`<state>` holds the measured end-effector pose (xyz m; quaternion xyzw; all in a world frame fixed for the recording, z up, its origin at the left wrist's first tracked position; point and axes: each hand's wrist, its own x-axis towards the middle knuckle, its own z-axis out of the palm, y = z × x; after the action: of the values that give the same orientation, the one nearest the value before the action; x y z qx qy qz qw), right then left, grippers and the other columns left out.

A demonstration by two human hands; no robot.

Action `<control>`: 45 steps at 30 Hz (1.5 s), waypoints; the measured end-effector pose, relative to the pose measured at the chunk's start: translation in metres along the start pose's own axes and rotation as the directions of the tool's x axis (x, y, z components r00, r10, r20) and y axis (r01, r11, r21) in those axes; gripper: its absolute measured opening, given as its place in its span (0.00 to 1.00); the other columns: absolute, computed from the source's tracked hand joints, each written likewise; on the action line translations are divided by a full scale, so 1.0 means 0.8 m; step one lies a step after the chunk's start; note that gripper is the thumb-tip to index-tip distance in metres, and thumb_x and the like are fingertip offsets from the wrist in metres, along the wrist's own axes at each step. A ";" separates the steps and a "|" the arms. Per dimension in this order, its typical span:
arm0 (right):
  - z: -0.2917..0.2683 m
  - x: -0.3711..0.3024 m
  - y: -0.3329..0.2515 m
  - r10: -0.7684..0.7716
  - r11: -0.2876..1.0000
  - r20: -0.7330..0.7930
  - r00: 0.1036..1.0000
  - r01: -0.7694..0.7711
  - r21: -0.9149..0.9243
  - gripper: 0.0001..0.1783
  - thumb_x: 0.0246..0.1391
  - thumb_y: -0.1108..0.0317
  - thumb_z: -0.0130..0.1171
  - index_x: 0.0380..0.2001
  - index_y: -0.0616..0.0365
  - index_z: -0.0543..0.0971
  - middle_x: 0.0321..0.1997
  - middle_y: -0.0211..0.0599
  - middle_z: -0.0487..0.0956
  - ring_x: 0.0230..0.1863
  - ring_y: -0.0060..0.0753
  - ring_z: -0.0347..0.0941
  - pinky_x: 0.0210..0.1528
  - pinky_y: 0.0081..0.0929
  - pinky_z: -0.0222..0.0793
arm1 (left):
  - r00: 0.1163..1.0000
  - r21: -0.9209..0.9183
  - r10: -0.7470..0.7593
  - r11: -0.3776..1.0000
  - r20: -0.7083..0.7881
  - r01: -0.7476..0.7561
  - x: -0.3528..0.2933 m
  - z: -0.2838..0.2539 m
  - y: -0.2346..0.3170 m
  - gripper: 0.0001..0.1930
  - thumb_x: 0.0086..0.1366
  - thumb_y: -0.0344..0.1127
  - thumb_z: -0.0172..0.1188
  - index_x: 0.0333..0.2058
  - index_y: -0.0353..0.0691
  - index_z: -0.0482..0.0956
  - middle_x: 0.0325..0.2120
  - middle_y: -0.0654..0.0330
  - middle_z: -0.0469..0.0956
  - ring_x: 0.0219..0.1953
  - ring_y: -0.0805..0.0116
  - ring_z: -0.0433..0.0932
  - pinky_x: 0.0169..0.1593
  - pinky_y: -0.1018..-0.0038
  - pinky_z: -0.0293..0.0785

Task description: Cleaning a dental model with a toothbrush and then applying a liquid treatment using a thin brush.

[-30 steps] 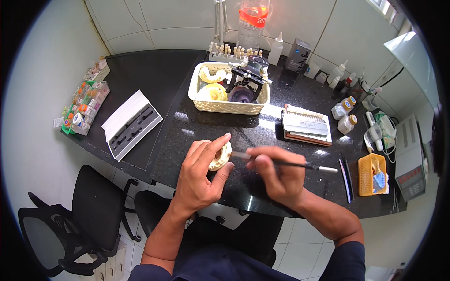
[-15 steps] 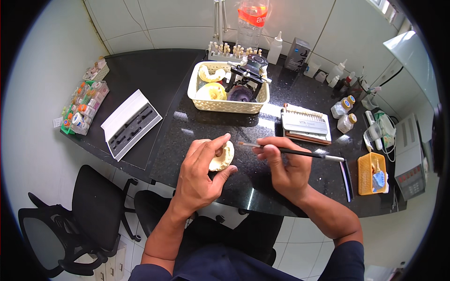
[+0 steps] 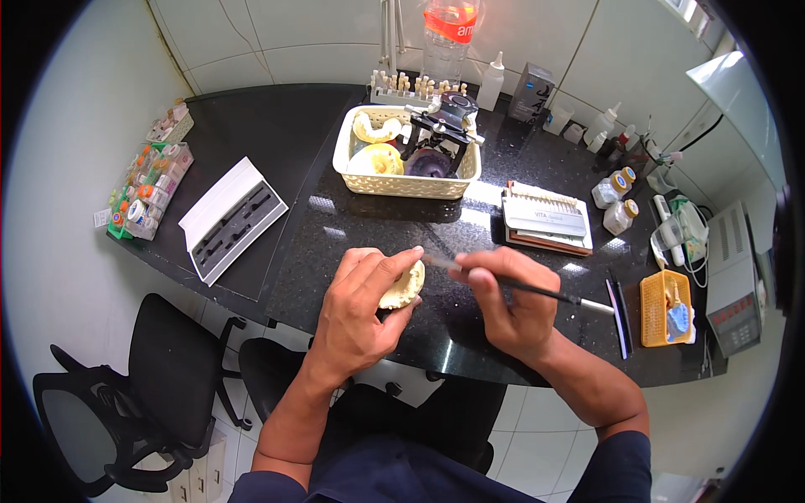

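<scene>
In my left hand (image 3: 362, 306) is a pale yellow dental cast (image 3: 404, 287), gripped at its edges between thumb and fingers, with its row of teeth partly showing. My right hand (image 3: 516, 298) pinches a slim brush (image 3: 553, 295) with a black handle and a pale rear end. The brush head points left at the cast, close to my left index fingertip; blur hides whether it touches. Both hands are over the near part of the black speckled counter (image 3: 335, 251).
Beyond my hands stands a cream basket (image 3: 402, 185) with yellowish casts and a black articulator (image 3: 444, 134). A tooth shade guide (image 3: 547, 220) lies right of it. An orange basket (image 3: 665, 310) sits far right, an open white case (image 3: 235, 222) left, and several jars (image 3: 610, 191) back right.
The cast has tilted in my left hand and shows more edge-on. The brush tip is now blurred by motion and nearer the left fingertips.
</scene>
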<state>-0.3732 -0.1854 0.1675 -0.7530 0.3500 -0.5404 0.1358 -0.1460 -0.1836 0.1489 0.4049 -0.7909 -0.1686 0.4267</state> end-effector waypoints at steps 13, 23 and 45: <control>0.003 -0.001 0.001 0.040 0.999 -0.017 0.999 -0.040 0.005 0.04 0.64 0.74 0.70 0.41 0.63 0.88 0.33 0.41 0.88 0.27 0.40 0.84 0.32 0.32 0.79 | 1.000 -0.010 0.001 1.000 0.020 -0.001 0.000 0.000 -0.002 0.31 0.54 0.24 0.76 0.60 0.41 0.83 0.39 0.55 0.82 0.46 0.53 0.79 0.54 0.60 0.77; -0.001 0.001 0.000 -0.051 0.999 0.117 0.992 0.048 0.023 0.05 0.62 0.73 0.71 0.40 0.63 0.88 0.31 0.42 0.87 0.27 0.40 0.84 0.31 0.32 0.78 | 0.999 -0.023 0.003 1.000 0.034 -0.003 0.001 0.000 -0.002 0.31 0.54 0.24 0.75 0.59 0.40 0.83 0.39 0.54 0.82 0.46 0.52 0.79 0.54 0.59 0.76; -0.006 -0.003 -0.003 -0.010 1.000 0.018 1.000 0.010 0.030 0.09 0.64 0.68 0.73 0.41 0.63 0.88 0.31 0.41 0.87 0.27 0.39 0.84 0.31 0.32 0.78 | 0.996 -0.209 -0.047 0.976 0.080 0.063 0.002 -0.008 0.004 0.28 0.63 0.26 0.72 0.63 0.37 0.80 0.40 0.49 0.83 0.43 0.50 0.82 0.51 0.58 0.79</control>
<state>-0.3768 -0.1812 0.1695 -0.7575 0.3368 -0.5394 0.1474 -0.1427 -0.1825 0.1556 0.3724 -0.7725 -0.2783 0.4325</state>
